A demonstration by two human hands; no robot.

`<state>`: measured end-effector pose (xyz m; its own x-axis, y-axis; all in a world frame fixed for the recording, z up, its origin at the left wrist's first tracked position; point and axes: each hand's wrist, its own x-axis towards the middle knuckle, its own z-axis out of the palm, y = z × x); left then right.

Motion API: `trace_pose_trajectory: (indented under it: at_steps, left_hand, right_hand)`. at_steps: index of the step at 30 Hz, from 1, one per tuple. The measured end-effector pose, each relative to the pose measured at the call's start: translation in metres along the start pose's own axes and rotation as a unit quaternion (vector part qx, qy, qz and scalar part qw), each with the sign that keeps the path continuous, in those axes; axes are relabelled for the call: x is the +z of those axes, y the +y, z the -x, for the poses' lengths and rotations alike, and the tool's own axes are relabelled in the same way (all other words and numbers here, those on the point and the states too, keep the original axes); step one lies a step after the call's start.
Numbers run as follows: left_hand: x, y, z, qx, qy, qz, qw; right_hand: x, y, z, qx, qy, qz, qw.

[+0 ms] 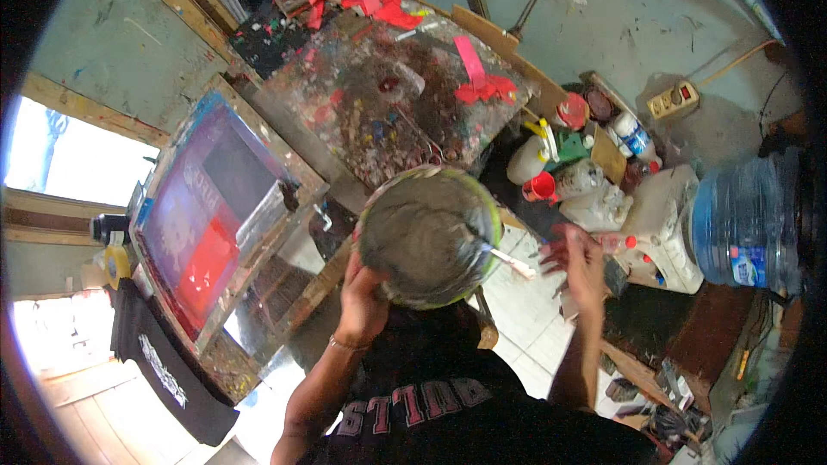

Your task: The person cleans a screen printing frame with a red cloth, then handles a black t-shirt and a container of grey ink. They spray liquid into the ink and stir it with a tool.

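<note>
In front of my chest is a round tub (413, 241) with a greenish rim and a dark grey, smeared inside. My left hand (366, 293) grips its left side, fingers wrapped round the wall. A stirring tool with a pale handle (515, 263) leans in the tub, the handle sticking out over the right rim. Apart from it, to the right, my right hand (577, 260) is held up with its fingers spread and somewhat blurred, and I see nothing in it. The tool's lower end is hard to make out in the tub.
A paint-stained table (345, 112) with red scraps stands ahead. Left is a framed printing screen (207, 207), with a black shirt (164, 370) below it. To the right are a spray bottle (527, 159), a white jerrycan (663, 224), a blue water jug (745, 224) and a power strip (674, 102).
</note>
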<state>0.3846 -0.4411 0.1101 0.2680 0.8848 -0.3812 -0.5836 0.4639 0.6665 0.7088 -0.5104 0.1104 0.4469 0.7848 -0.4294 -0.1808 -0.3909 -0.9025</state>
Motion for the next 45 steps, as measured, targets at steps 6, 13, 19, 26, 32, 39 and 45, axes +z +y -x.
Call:
trace_pose_trajectory:
  at_steps: [6,13,19,26,32,39,45]
  left_hand:
    - [0.026,-0.073,-0.031,-0.014,-0.087,-0.09,0.992]
    - [-0.004,-0.149,-0.073,-0.063,-0.089,-0.113,0.988]
    - [-0.035,-0.179,-0.091,-0.095,-0.061,-0.158,0.981]
    - [-0.028,-0.179,-0.089,-0.121,-0.075,-0.241,0.96]
    - [-0.033,-0.177,-0.097,-0.115,-0.06,-0.17,0.977]
    - [-0.039,-0.181,-0.096,-0.129,-0.105,-0.191,0.967]
    - [-0.041,-0.184,-0.099,-0.141,-0.048,-0.159,0.976]
  right_hand:
    - [0.002,-0.04,0.055,-0.034,-0.134,0.52,0.843]
    - [0.013,0.036,0.014,-0.121,-0.115,0.551,0.818]
    - [0.022,0.08,0.031,-0.126,-0.165,0.696,0.687]
    - [0.027,0.078,-0.009,-0.248,-0.226,0.693,0.639]
    - [0.017,0.067,-0.006,-0.145,-0.202,0.787,0.565]
    - [0.033,0.083,-0.007,-0.317,-0.118,0.665,0.665]
    - [0.024,0.08,0.004,-0.16,-0.231,0.734,0.618]
